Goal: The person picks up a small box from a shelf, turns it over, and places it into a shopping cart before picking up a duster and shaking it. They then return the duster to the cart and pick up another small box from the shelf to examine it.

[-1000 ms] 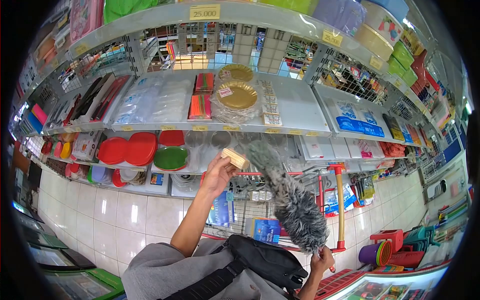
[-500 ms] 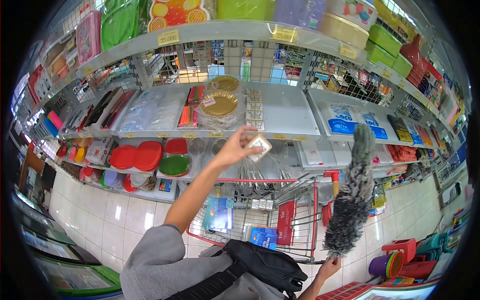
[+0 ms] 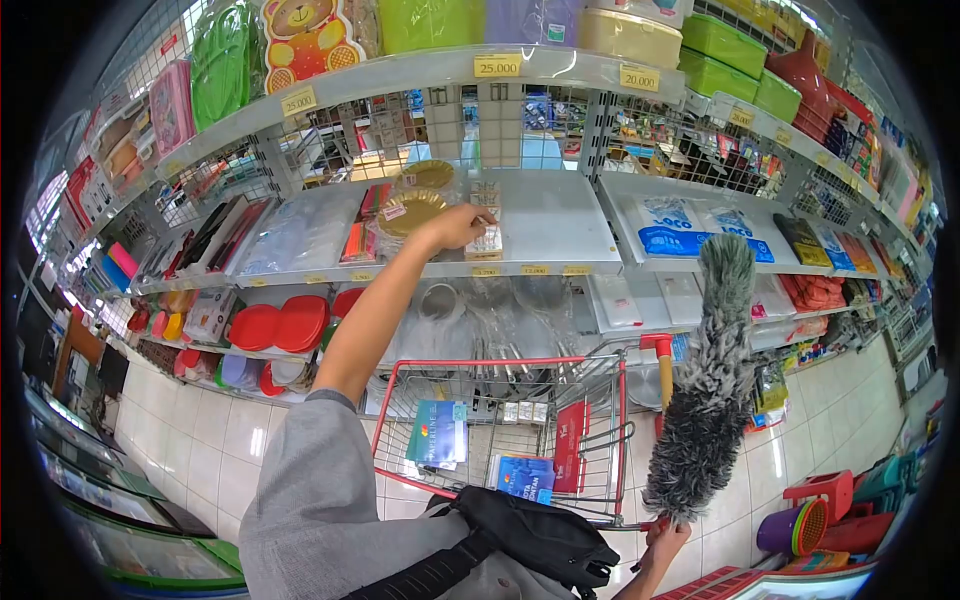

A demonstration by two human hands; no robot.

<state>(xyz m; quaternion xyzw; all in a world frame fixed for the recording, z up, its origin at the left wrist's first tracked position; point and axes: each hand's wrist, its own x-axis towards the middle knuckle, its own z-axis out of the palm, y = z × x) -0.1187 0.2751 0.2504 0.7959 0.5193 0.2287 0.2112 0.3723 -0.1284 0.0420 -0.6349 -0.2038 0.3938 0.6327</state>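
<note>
My left hand (image 3: 465, 228) reaches over the middle shelf, fingers bent together at a row of small boxes (image 3: 484, 247). Whether a box is between the fingertips is hidden. Just left of the hand, gold plates (image 3: 420, 208) lie in clear wrap. At the lower right, my right hand (image 3: 667, 543) is closed round the base of a fluffy grey duster (image 3: 705, 400), which stands upright beside the cart.
A red-rimmed shopping cart (image 3: 490, 362) holds blue packs (image 3: 525, 478), a green-blue pack (image 3: 438, 432) and small boxes. A black bag (image 3: 535, 535) hangs at my front. Red plastic containers (image 3: 298, 322) sit on the lower shelf; colourful stools and baskets stand lower right.
My left hand has moved up and back from the shelf's front edge to the row of boxes. The box it held is no longer clearly visible. The view has shifted slightly; my right hand still holds the duster.
</note>
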